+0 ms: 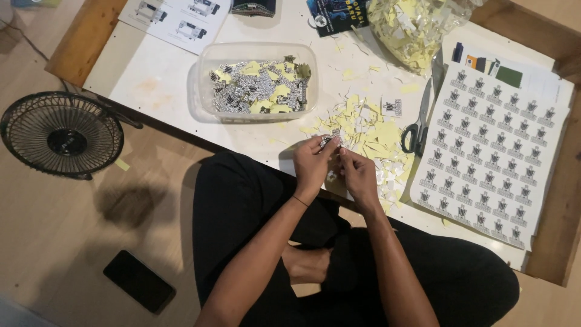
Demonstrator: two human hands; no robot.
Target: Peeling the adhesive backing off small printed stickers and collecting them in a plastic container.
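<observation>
- My left hand (311, 165) and right hand (357, 172) meet at the near edge of the table (157, 85), fingers curled in and pinched together on one small printed sticker (330, 140)
- Which hand carries most of the grip I cannot tell; the sticker sits between my fingertips, just above the pile of yellow backing scraps (369, 133)
- To do this well, I judge I should hold the sticker by its edges, peel slowly from one corner, and keep my fingertips off the sticky side
- The clear plastic tub (206, 91) stands well to the left of my hands and holds a heap of small black-and-white stickers mixed with a few yellow scraps
- The clear plastic bag (417, 27) at the far side is stuffed with yellow scraps
- The scissors (419, 124) lie shut just beside the scrap pile, against the uncut sticker sheet (490, 151) on my right
- A small fan (60, 134) and a dark phone (139, 281) rest on the floor to my left
</observation>
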